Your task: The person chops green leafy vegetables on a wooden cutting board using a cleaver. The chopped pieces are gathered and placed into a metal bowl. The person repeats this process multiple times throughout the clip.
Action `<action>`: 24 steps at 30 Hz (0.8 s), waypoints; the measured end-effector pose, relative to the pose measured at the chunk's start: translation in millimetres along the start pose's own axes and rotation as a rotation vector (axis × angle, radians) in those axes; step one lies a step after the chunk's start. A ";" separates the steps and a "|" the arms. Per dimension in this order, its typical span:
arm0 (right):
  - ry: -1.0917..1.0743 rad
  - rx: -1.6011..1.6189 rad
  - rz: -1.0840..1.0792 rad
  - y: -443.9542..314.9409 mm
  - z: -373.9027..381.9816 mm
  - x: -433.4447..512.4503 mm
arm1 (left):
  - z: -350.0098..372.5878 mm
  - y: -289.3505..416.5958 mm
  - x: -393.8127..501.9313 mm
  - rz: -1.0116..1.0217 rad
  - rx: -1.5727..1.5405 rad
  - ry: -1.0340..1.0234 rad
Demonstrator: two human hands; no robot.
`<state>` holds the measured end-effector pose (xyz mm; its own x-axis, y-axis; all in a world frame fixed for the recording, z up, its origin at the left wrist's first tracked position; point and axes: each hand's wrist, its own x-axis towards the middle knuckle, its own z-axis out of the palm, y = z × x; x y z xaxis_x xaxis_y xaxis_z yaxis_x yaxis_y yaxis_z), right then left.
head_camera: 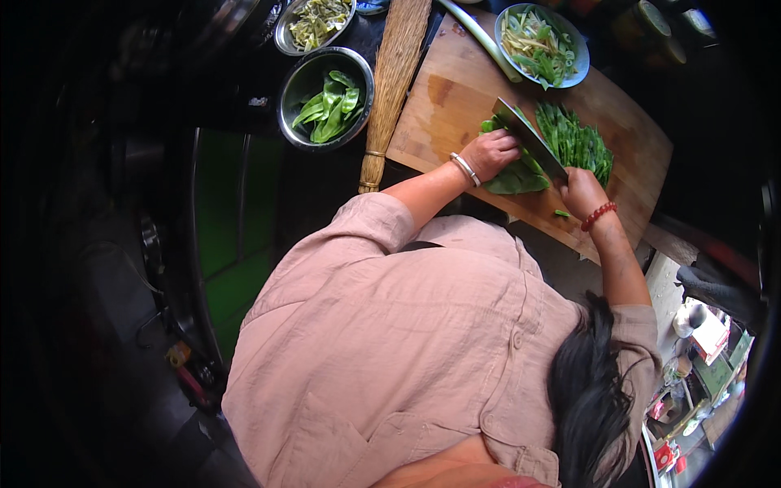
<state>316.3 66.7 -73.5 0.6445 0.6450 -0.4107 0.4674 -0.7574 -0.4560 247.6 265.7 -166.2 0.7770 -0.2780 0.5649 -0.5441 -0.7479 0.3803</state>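
My right hand [581,189] grips the handle of a cleaver [531,137], its broad blade slanting up and left over a wooden cutting board [464,116]. Beneath my left hand [492,154] lie flat green bean pods [517,177], pressed down by curled fingers close to the blade's left face. On the blade's other side rests a heap of thinly sliced green pods [573,140]. One small green scrap [562,213] lies by the board's near edge. The cleaver's edge is hidden among the pods.
A metal bowl [284,116] of whole flat pods stands left of a straw brush [390,91]. Behind it is another bowl [282,43] with pale shredded food. At the board's far side, a leek stalk [488,46] lies beside a bowl [583,70] of sliced vegetables.
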 end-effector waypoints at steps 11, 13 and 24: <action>0.246 0.135 0.070 -0.4 30.0 3.0 | -2.0 -1.2 1.7 0.009 -0.038 -0.003; 0.192 0.041 0.080 -2.9 20.6 -3.4 | -1.9 -2.5 3.0 0.020 -0.032 0.029; -0.020 0.029 0.011 0.4 4.4 8.9 | 2.9 1.4 -2.0 -0.038 0.007 -0.022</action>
<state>319.5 72.6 -80.9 0.6371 0.6388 -0.4314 0.4425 -0.7613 -0.4740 246.2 263.4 -168.9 0.8041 -0.2625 0.5334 -0.5118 -0.7621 0.3965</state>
